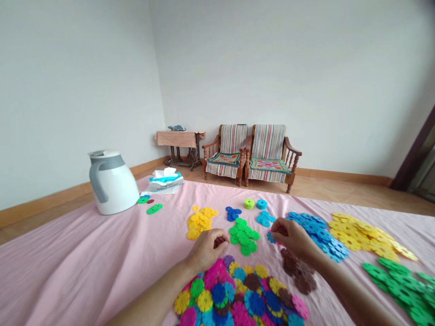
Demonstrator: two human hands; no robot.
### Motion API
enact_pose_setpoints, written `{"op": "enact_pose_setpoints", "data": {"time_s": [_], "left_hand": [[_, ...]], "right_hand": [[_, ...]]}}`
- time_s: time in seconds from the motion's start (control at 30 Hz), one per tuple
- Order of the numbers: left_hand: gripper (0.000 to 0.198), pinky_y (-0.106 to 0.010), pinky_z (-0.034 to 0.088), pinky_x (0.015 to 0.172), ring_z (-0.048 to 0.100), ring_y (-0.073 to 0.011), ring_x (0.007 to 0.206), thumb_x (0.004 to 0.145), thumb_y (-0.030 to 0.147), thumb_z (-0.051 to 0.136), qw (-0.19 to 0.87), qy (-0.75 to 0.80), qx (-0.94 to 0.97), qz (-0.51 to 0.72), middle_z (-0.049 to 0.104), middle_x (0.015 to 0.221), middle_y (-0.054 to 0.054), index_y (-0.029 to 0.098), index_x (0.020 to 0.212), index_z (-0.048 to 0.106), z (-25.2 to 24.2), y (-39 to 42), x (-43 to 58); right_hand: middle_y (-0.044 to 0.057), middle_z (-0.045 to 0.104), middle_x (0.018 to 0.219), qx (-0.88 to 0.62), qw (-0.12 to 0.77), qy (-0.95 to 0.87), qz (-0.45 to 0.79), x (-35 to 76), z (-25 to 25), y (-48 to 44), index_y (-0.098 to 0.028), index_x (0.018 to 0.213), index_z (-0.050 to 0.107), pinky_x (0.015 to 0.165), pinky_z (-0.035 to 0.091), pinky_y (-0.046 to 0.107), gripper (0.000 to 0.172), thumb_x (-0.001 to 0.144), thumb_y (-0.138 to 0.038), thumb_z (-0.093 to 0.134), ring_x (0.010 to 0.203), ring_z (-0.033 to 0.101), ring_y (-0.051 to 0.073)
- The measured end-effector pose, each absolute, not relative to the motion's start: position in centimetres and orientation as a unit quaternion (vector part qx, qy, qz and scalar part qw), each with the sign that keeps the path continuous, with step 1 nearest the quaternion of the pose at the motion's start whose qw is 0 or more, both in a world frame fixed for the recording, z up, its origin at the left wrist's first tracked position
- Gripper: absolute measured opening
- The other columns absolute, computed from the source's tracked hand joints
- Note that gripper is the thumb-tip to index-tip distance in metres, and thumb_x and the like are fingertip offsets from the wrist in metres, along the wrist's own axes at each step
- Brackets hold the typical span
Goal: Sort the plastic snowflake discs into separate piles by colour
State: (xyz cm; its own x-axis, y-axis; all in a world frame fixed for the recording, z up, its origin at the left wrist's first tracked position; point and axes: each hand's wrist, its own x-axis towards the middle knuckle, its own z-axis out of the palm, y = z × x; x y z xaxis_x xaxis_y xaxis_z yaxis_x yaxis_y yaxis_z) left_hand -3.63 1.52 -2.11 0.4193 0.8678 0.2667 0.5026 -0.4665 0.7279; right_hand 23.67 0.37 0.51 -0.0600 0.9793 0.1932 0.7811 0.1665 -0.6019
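Note:
My left hand [209,248] is over the far left edge of a heap of mixed-colour plastic snowflake discs [238,294]. Its fingers are curled in, and whatever they may hold is hidden. A pile of green discs [243,235] lies just right of it, yellow discs [200,222] just beyond. Farther right, my right hand [288,233] is closed in a pinch, with a blue snowflake disc [270,237] at its fingertips. A bit of pink shows under those fingers. Light-blue discs [265,219] lie beyond this hand, and brown discs [299,271] are below its wrist.
On the pink cloth [112,258] stand a white jug [117,183] and a tissue box [166,181]. Blue [319,235], yellow [367,235] and green piles [401,285] spread at right. Two small disc stacks [249,204] stand at the back. Two wooden chairs [270,149] are behind.

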Motion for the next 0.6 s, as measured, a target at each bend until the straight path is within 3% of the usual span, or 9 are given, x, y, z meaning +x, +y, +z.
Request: {"op": "enact_pose_setpoints", "data": {"time_s": [0.1,0.3,0.43,0.6], "left_hand": [[0.014,-0.020,0.040,0.058,0.054,-0.0116,0.060,0.076,0.019,0.053,0.283,0.429,0.792,0.329,0.063,0.068,0.000,0.015,0.079,0.067,-2.1,1.5,-3.7],[0.014,-0.019,0.039,0.058,0.054,-0.0116,0.061,0.078,0.020,0.052,0.280,0.420,0.797,0.332,0.061,0.067,0.000,0.015,0.079,0.066,-2.3,1.4,-3.7],[0.014,-0.019,0.039,0.058,0.053,-0.0110,0.060,0.077,0.017,0.052,0.277,0.418,0.799,0.333,0.061,0.067,0.000,0.015,0.079,0.066,-2.3,1.4,-3.6],[0.014,-0.020,0.039,0.059,0.052,-0.0109,0.060,0.076,0.016,0.052,0.272,0.417,0.801,0.333,0.062,0.069,0.000,0.015,0.078,0.066,-2.2,1.4,-3.6]], "right_hand": [[-0.004,0.060,0.062,-0.669,0.291,-0.670,0.139,23.9,0.0,3.0,-0.018,0.074,0.059,0.058,0.043,0.024,0.005,0.079,-0.020,0.060,0.061,0.057,0.013],[0.003,0.063,0.102,-0.718,0.281,-0.624,0.130,24.2,-0.5,5.4,-0.016,0.103,0.060,0.072,0.053,0.033,0.023,0.090,-0.034,0.055,0.082,0.062,0.014],[0.002,0.066,0.083,-0.708,0.293,-0.630,0.126,24.5,-0.2,3.9,-0.015,0.092,0.062,0.072,0.049,0.032,0.010,0.087,-0.022,0.055,0.076,0.062,0.015],[-0.003,0.063,0.062,-0.611,0.263,-0.719,0.201,23.4,0.7,-0.3,-0.018,0.075,0.061,0.055,0.043,0.023,0.011,0.077,-0.015,0.051,0.059,0.059,0.013]]}}
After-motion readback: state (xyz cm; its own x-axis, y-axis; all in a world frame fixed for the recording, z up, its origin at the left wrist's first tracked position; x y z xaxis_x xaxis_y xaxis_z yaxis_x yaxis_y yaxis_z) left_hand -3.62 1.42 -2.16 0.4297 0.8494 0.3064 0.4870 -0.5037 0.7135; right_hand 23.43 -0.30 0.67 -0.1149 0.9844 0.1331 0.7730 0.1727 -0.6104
